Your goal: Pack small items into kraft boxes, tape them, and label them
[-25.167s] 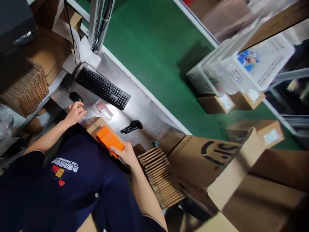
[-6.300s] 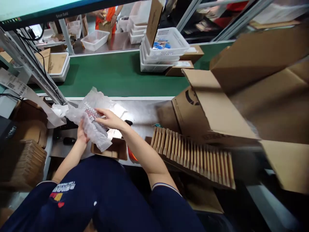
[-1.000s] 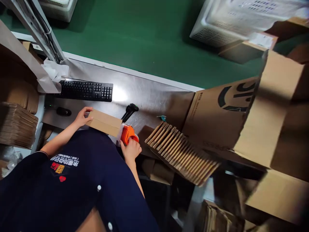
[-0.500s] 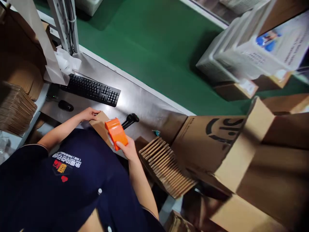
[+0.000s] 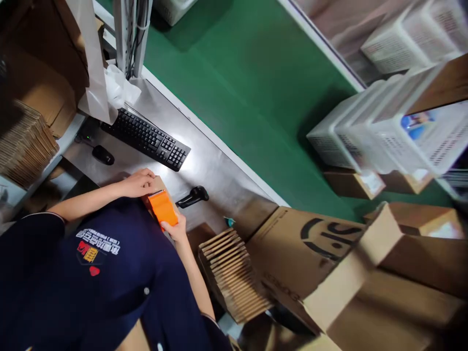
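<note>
A small cardboard box (image 5: pixel 158 183) lies in front of my body at the metal table's near edge, partly covered by my hands and the tape dispenser. My left hand (image 5: pixel 142 183) grips its far end with bent fingers. An orange tape dispenser (image 5: pixel 163 208) is in my right hand (image 5: pixel 177 227), thumb across its near end. The dispenser's front edge rests over the box, close to my left fingers. Any tape under it is hidden. Just right of the dispenser lies a black barcode scanner (image 5: pixel 193 196).
A keyboard (image 5: pixel 149 139) and a mouse (image 5: pixel 103 154) are on the metal table (image 5: pixel 215 170). Folded cardboard (image 5: pixel 234 273) stands at the right, beside a large open carton (image 5: pixel 292 253). Behind runs a green belt (image 5: pixel 248 92) with white baskets (image 5: pixel 365 126). More flat cardboard (image 5: pixel 27 144) is stacked left.
The tape dispenser has moved along the box toward my left hand and now lies flatter over it. My left fingers have shifted over the box's end. The camera view has turned slightly.
</note>
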### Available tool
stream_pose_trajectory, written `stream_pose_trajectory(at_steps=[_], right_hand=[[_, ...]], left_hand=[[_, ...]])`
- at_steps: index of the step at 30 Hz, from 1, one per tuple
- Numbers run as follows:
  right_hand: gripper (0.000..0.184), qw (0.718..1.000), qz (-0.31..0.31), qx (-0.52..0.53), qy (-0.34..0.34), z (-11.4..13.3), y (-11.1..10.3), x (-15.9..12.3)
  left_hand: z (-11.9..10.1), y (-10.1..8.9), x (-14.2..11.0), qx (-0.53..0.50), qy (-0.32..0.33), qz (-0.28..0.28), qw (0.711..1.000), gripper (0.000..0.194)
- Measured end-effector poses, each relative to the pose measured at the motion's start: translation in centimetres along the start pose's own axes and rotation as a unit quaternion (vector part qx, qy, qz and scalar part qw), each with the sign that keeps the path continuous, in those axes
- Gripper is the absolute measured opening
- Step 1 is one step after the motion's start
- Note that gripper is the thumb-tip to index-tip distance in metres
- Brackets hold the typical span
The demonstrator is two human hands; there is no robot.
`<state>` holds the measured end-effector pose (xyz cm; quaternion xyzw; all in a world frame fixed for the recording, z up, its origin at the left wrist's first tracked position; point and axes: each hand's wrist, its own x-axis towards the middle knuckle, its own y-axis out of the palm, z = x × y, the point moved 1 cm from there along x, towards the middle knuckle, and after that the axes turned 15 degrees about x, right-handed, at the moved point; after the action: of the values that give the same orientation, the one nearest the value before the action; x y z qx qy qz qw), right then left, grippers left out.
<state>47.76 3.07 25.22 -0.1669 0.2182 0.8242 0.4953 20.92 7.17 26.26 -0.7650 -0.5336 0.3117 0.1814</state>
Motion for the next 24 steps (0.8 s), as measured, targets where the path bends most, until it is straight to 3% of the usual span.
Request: stream_pose_trajectory(at_steps=[3, 6, 10, 14, 18, 24], right_hand=[[0.051, 1.0, -0.005, 0.008, -0.006, 0.2, 0.0, 0.3], [0.05, 1.0, -0.01, -0.003, -0.005, 1.4, -0.1, 0.1], [0.049, 0.997, -0.004, -0.067, 0.03, 3.8, -0.3, -0.4], [0.055, 0.995, -0.013, -0.08, 0.059, 5.1, 0.0, 0.1], [0.055, 0.992, -0.002, -0.082, 0.092, 5.1, 0.6, 1.4], [0.055, 0.988, -0.01, -0.093, 0.126, 5.3, 1.1, 2.4]], left_hand=[[-1.1, -0.5, 0.1, 0.027, 0.04, 0.008, 0.999, 0.033], [-0.5, -1.1, 0.7, 0.077, 0.071, -0.023, 0.994, 0.027], [2.9, -2.3, 1.3, 0.147, 0.041, -0.08, 0.985, 0.028], [7.1, -2.5, 1.8, 0.119, -0.03, -0.098, 0.988, 0.03], [9.6, -0.2, 2.1, 0.034, -0.071, -0.073, 0.994, 0.03], [9.6, 6.1, 1.4, -0.005, -0.123, -0.039, 0.992, 0.037]])
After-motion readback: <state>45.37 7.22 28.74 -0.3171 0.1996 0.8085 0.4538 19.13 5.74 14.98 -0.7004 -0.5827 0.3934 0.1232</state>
